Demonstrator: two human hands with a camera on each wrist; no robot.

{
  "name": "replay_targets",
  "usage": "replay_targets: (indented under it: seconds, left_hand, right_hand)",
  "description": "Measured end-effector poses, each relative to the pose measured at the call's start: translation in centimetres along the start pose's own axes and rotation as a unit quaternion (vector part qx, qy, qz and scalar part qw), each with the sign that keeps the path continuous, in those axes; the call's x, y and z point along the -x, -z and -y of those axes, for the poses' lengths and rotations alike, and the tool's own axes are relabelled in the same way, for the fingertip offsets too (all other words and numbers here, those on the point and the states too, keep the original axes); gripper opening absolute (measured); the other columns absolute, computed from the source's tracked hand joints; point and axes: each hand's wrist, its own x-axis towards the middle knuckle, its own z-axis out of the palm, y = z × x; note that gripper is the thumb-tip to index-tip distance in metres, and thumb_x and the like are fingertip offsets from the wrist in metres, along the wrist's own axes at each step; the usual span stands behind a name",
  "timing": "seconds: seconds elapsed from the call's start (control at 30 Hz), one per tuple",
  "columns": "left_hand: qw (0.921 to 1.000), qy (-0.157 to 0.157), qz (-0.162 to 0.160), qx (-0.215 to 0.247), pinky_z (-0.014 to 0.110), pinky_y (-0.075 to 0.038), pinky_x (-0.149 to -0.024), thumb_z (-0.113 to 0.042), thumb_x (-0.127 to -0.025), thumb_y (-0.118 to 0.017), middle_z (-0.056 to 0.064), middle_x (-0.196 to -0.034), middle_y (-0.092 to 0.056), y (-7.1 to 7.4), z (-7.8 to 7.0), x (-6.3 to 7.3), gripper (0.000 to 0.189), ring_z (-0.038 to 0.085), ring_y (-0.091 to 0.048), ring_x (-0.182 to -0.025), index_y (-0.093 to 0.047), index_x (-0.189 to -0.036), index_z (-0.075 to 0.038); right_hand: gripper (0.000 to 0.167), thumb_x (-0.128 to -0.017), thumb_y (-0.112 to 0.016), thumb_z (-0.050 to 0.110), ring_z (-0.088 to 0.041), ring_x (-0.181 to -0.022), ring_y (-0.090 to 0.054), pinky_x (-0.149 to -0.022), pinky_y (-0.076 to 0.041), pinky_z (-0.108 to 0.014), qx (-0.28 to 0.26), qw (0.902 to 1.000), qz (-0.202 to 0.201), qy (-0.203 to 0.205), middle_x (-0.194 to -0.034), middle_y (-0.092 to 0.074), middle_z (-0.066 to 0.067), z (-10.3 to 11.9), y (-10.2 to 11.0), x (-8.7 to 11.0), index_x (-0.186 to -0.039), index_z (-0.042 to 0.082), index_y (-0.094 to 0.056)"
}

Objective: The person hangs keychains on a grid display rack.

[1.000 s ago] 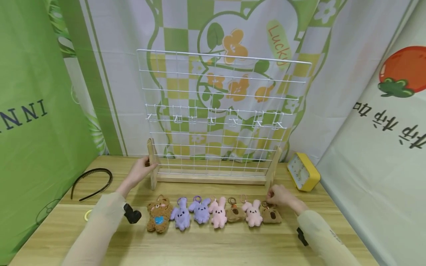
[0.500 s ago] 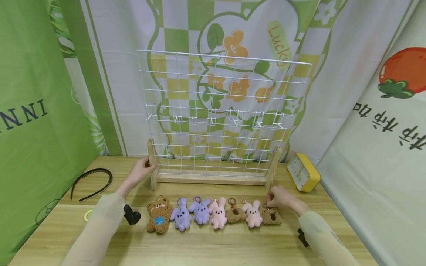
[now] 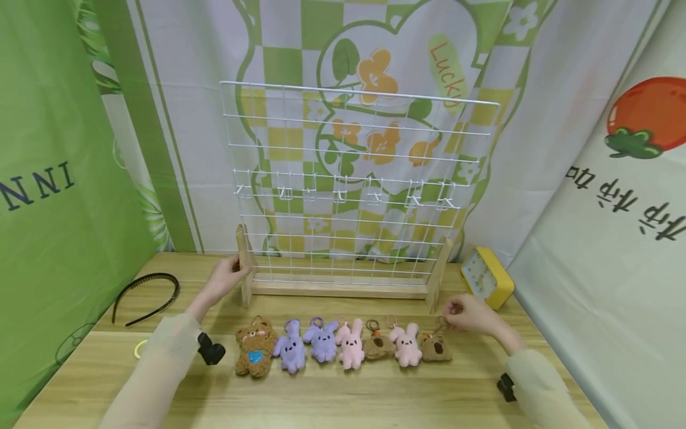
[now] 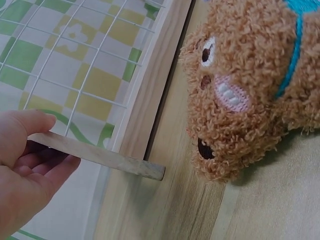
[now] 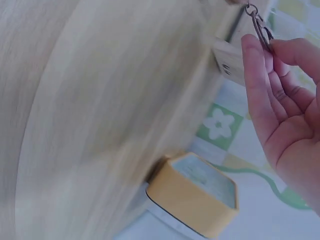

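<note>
My left hand [image 3: 224, 280] grips the left wooden upright [image 4: 105, 159] of a white wire grid rack [image 3: 348, 217], thumb on one side and fingers on the other. At the right end of a row of plush keychains, my right hand [image 3: 471, 314] pinches the metal key ring [image 5: 262, 32] of a brown plush keychain [image 3: 436, 347] between thumb and fingertips. That plush lies on the table. Along the row to its left are a pink bunny [image 3: 408, 345], another brown plush [image 3: 379, 345], a second pink bunny [image 3: 351, 344], two purple bunnies [image 3: 323, 342] and a curly brown bear [image 3: 256, 348].
Several white hooks [image 3: 339, 195] hang across the middle of the grid. A yellow clock [image 3: 488, 277] stands right of the rack, near my right hand. On the left lie a black headband [image 3: 175, 286] and a yellow ring [image 3: 140, 348]. Patterned curtains enclose the table [image 3: 343, 399].
My right hand has shifted right and slightly up from above the end plush, drawing its ring the same way. My left hand stays on the upright.
</note>
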Motion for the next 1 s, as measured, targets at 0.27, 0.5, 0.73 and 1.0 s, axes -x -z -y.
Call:
replay_targets:
  seconds: [0.27, 0.5, 0.73, 1.0]
  left_hand:
    - [1.0, 0.001, -0.002, -0.003, 0.055, -0.051, -0.101, -0.013, -0.102, -0.051, 0.038, -0.129, -0.058, -0.2, -0.2, 0.0, 0.041, 0.049, -0.057, -0.12, -0.05, -0.131, 0.016]
    - [1.0, -0.003, -0.003, 0.001, 0.055, -0.052, -0.099, -0.013, -0.103, -0.051, 0.038, -0.127, -0.059, -0.3, 0.0, 0.0, 0.04, 0.049, -0.058, -0.119, -0.051, -0.13, 0.016]
    - [0.9999, -0.005, -0.011, -0.008, 0.051, -0.055, -0.095, -0.013, -0.102, -0.053, 0.036, -0.123, -0.062, -0.1, 0.1, 0.1, 0.036, 0.046, -0.06, -0.115, -0.055, -0.125, 0.015]
    - [0.9998, -0.002, -0.012, -0.015, 0.04, -0.055, -0.084, -0.013, -0.101, -0.054, 0.033, -0.116, -0.065, -0.1, 0.1, 0.1, 0.031, 0.04, -0.063, -0.106, -0.058, -0.119, 0.013]
  right_hand:
    - [0.007, -0.089, -0.068, 0.01, 0.0, -0.066, -0.062, -0.058, -0.055, -0.019, -0.009, 0.9992, -0.036, 0.013, -0.08, -0.071, -0.005, 1.6, 1.6, 2.1, -0.088, 0.003, -0.068]
    - [0.003, -0.089, -0.07, 0.009, 0.004, -0.068, -0.06, -0.059, -0.054, -0.019, 0.037, 0.995, -0.084, 0.039, -0.079, -0.071, -0.002, 3.2, 3.4, 2.7, -0.087, 0.006, -0.068]
    - [0.004, -0.089, -0.069, 0.007, 0.001, -0.072, -0.062, -0.062, -0.054, -0.018, 0.062, 0.9873, -0.139, 0.046, -0.082, -0.071, -0.006, 5.5, 6.3, 2.0, -0.088, 0.004, -0.067]
    - [0.003, -0.09, -0.07, 0.006, -0.006, -0.076, -0.063, -0.066, -0.054, -0.016, 0.099, 0.9724, -0.191, 0.091, -0.086, -0.073, -0.008, 8.6, 9.9, 0.5, -0.089, 0.004, -0.068]
